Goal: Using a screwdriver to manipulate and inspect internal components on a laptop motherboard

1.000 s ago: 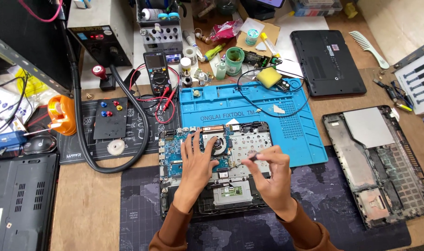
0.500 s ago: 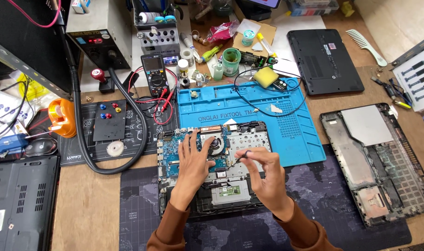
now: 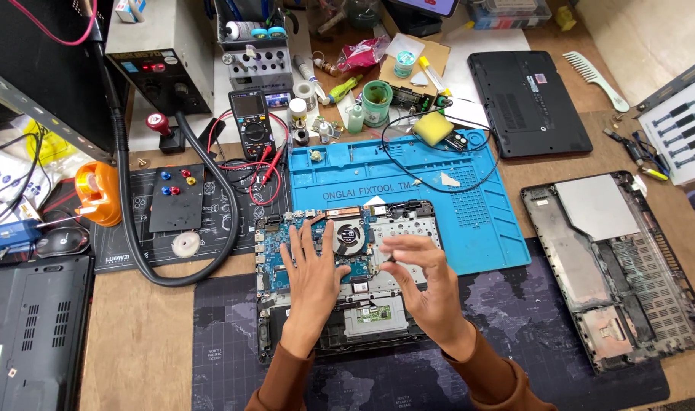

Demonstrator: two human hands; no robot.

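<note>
Both hands work over the opened laptop (image 3: 340,281) lying in the middle of the table (image 3: 157,335), partly on a blue work mat (image 3: 454,205) and partly on a dark map-printed mat (image 3: 225,342). Since half a second ago the left hand (image 3: 313,270) has stayed flat on the blue circuit board (image 3: 275,251), fingers spread, just beside the round fan (image 3: 349,232); it grips nothing. The right hand (image 3: 423,278) has lifted a little off the grey frame (image 3: 408,228) and now hovers with fingers loosely curled, thumb and forefinger pinched on something small and dark, too tiny to identify. Judging from that, a small part or tool tip seems to be coming away from the board. Another stripped laptop shell (image 3: 614,266) sits to the right, a multimeter (image 3: 250,122) behind.
</note>
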